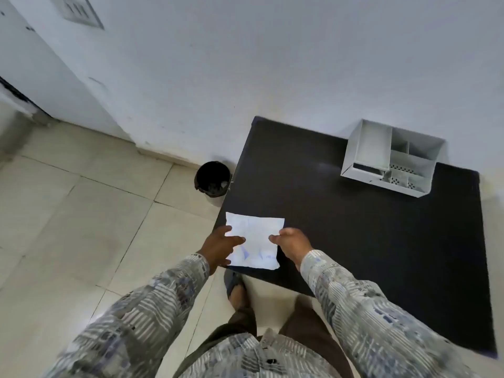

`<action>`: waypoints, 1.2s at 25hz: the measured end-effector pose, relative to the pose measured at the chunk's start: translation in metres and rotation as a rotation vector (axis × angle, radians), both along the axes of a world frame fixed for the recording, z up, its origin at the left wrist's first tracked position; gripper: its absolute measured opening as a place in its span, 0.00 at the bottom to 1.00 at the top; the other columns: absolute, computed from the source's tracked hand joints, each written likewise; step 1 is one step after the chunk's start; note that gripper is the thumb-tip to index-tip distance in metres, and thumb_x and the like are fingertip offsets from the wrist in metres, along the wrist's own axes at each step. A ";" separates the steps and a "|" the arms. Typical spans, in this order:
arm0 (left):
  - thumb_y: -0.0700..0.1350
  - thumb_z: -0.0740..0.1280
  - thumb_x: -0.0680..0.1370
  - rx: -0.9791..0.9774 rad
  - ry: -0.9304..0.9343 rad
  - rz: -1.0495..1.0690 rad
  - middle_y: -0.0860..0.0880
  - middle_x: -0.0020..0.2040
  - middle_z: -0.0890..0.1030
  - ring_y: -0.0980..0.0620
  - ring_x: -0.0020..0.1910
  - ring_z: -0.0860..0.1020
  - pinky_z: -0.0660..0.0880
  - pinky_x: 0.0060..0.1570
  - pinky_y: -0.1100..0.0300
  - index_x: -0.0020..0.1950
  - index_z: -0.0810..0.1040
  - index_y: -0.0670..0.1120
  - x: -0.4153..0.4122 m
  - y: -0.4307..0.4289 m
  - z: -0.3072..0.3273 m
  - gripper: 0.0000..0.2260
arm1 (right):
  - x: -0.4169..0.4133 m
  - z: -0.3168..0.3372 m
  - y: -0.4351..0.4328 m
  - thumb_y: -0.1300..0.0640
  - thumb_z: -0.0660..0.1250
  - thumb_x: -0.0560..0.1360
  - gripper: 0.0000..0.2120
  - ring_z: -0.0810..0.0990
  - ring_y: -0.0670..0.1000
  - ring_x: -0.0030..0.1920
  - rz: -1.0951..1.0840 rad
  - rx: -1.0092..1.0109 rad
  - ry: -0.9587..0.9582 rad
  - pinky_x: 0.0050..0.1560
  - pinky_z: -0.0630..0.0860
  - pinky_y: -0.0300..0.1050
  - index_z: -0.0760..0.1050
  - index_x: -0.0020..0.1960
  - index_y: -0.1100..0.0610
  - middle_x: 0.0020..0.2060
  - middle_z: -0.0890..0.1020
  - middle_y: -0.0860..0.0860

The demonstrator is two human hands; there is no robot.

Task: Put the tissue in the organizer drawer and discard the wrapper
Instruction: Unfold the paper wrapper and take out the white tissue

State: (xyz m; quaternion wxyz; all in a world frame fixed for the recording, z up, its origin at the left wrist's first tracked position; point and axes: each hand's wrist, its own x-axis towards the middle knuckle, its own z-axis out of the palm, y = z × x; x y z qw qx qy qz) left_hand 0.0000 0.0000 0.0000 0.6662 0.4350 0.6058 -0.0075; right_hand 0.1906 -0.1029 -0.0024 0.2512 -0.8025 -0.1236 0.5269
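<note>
A flat white tissue pack [256, 236] in its wrapper, with faint blue print, lies at the near left corner of the black table [354, 227]. My left hand [221, 245] grips its left edge, fingers on top. On the opposite edge my right hand [293, 244] pinches the pack. A white desk organizer [392, 156] stands at the far right of the table against the wall, its small drawer at the bottom front looking slightly open. A black waste bin [212, 178] sits on the floor beside the table's left edge, with some scraps inside.
A white wall runs behind the table. Beige floor tiles [81, 214] spread to the left. My sandalled foot [236, 285] stands by the table's near edge. A wall switch plate [79, 10] is at the upper left.
</note>
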 end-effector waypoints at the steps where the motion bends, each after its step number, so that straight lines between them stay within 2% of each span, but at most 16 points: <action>1: 0.48 0.75 0.78 -0.025 0.048 -0.017 0.42 0.77 0.72 0.38 0.69 0.75 0.79 0.62 0.40 0.80 0.67 0.51 0.003 0.000 -0.005 0.32 | 0.002 -0.009 0.000 0.53 0.75 0.77 0.15 0.82 0.60 0.65 0.088 -0.068 -0.037 0.68 0.77 0.54 0.80 0.59 0.62 0.59 0.84 0.57; 2: 0.48 0.75 0.78 -0.056 0.076 -0.029 0.43 0.78 0.71 0.38 0.71 0.74 0.78 0.63 0.41 0.80 0.66 0.51 0.006 -0.001 -0.008 0.32 | 0.005 -0.012 0.001 0.52 0.74 0.78 0.16 0.81 0.61 0.65 0.126 -0.131 -0.059 0.67 0.76 0.54 0.79 0.58 0.63 0.59 0.83 0.58; 3: 0.47 0.76 0.78 -0.084 0.086 -0.054 0.42 0.79 0.69 0.38 0.73 0.73 0.78 0.63 0.41 0.81 0.65 0.50 0.007 -0.004 -0.014 0.34 | 0.007 -0.017 0.000 0.51 0.74 0.78 0.20 0.81 0.61 0.65 0.130 -0.183 -0.050 0.67 0.76 0.53 0.79 0.61 0.65 0.61 0.83 0.58; 6: 0.44 0.75 0.78 -0.130 0.041 -0.076 0.40 0.81 0.68 0.37 0.77 0.70 0.75 0.66 0.41 0.82 0.63 0.46 0.009 -0.006 -0.023 0.35 | 0.008 -0.019 0.004 0.51 0.72 0.80 0.17 0.79 0.58 0.62 -0.024 -0.176 0.200 0.65 0.74 0.57 0.79 0.64 0.60 0.66 0.82 0.56; 9: 0.52 0.75 0.79 -0.208 0.010 -0.073 0.40 0.77 0.72 0.37 0.70 0.77 0.76 0.70 0.38 0.78 0.69 0.45 0.008 0.006 -0.017 0.31 | 0.002 -0.014 0.018 0.54 0.68 0.83 0.14 0.81 0.59 0.63 0.026 -0.109 0.286 0.67 0.76 0.60 0.79 0.66 0.58 0.64 0.83 0.56; 10: 0.59 0.75 0.77 -0.271 0.009 -0.045 0.40 0.74 0.76 0.36 0.66 0.80 0.77 0.68 0.38 0.75 0.72 0.45 0.008 0.010 -0.011 0.32 | -0.001 -0.009 0.023 0.55 0.67 0.84 0.14 0.82 0.60 0.62 0.147 -0.067 0.194 0.67 0.77 0.58 0.79 0.67 0.59 0.63 0.84 0.57; 12: 0.70 0.73 0.71 -0.432 -0.080 0.078 0.37 0.67 0.82 0.35 0.61 0.84 0.80 0.64 0.38 0.70 0.77 0.42 0.012 0.019 0.007 0.40 | -0.009 0.013 0.029 0.55 0.65 0.84 0.13 0.82 0.61 0.61 0.504 0.055 -0.130 0.64 0.77 0.51 0.81 0.65 0.59 0.61 0.84 0.58; 14: 0.72 0.71 0.71 -0.551 -0.251 0.156 0.35 0.62 0.85 0.34 0.59 0.85 0.81 0.61 0.37 0.67 0.82 0.38 0.019 0.026 0.026 0.41 | -0.019 0.045 0.023 0.54 0.64 0.82 0.13 0.81 0.61 0.58 0.849 0.219 -0.520 0.59 0.77 0.52 0.83 0.63 0.53 0.56 0.84 0.57; 15: 0.67 0.72 0.74 -0.569 -0.334 0.182 0.35 0.61 0.85 0.34 0.57 0.85 0.82 0.59 0.38 0.67 0.82 0.37 0.024 0.026 0.035 0.37 | -0.022 0.061 0.016 0.53 0.66 0.80 0.14 0.80 0.59 0.57 0.930 0.311 -0.628 0.58 0.76 0.53 0.83 0.63 0.49 0.54 0.83 0.56; 17: 0.47 0.73 0.78 -0.554 -0.459 0.207 0.35 0.60 0.85 0.36 0.55 0.85 0.84 0.56 0.42 0.72 0.77 0.34 0.034 0.024 0.049 0.26 | -0.022 0.090 0.001 0.51 0.69 0.78 0.16 0.77 0.55 0.58 0.920 0.431 -0.576 0.61 0.75 0.54 0.83 0.65 0.45 0.55 0.82 0.52; 19: 0.33 0.67 0.77 -0.504 -0.580 0.188 0.34 0.61 0.85 0.35 0.56 0.86 0.85 0.54 0.43 0.73 0.76 0.34 0.041 0.023 0.062 0.23 | -0.010 0.116 -0.009 0.50 0.70 0.79 0.15 0.78 0.51 0.61 0.671 0.474 -0.418 0.66 0.75 0.52 0.83 0.66 0.49 0.59 0.83 0.50; 20: 0.29 0.64 0.76 -0.480 -0.665 0.159 0.34 0.62 0.85 0.35 0.58 0.85 0.84 0.54 0.43 0.70 0.79 0.36 0.044 0.023 0.069 0.22 | -0.002 0.128 -0.014 0.51 0.69 0.80 0.15 0.78 0.49 0.62 0.525 0.480 -0.412 0.68 0.75 0.52 0.82 0.66 0.50 0.61 0.83 0.49; 22: 0.25 0.62 0.77 -0.437 -0.809 0.094 0.35 0.65 0.84 0.35 0.62 0.84 0.83 0.56 0.43 0.66 0.84 0.41 0.049 0.024 0.084 0.23 | 0.013 0.147 -0.021 0.51 0.68 0.82 0.16 0.77 0.47 0.67 0.379 0.472 -0.532 0.72 0.73 0.50 0.80 0.68 0.50 0.66 0.80 0.47; 26: 0.22 0.60 0.75 -0.335 -0.921 -0.035 0.37 0.67 0.83 0.33 0.67 0.81 0.82 0.59 0.41 0.68 0.82 0.44 0.062 0.025 0.115 0.28 | 0.020 0.169 -0.029 0.49 0.70 0.80 0.13 0.71 0.45 0.72 0.388 0.405 -0.656 0.73 0.68 0.42 0.81 0.64 0.47 0.72 0.73 0.43; 28: 0.22 0.61 0.73 -0.257 -0.906 -0.065 0.34 0.70 0.80 0.30 0.69 0.78 0.80 0.62 0.35 0.72 0.79 0.43 0.068 0.025 0.128 0.31 | 0.021 0.176 -0.030 0.49 0.72 0.78 0.11 0.70 0.44 0.73 0.346 0.407 -0.641 0.74 0.68 0.45 0.81 0.61 0.46 0.73 0.72 0.42; 30: 0.22 0.62 0.72 -0.229 -0.891 -0.068 0.34 0.69 0.80 0.30 0.69 0.78 0.80 0.61 0.35 0.71 0.79 0.44 0.072 0.024 0.138 0.31 | 0.021 0.181 -0.031 0.48 0.73 0.77 0.11 0.70 0.46 0.74 0.275 0.427 -0.646 0.75 0.69 0.48 0.80 0.59 0.44 0.75 0.71 0.43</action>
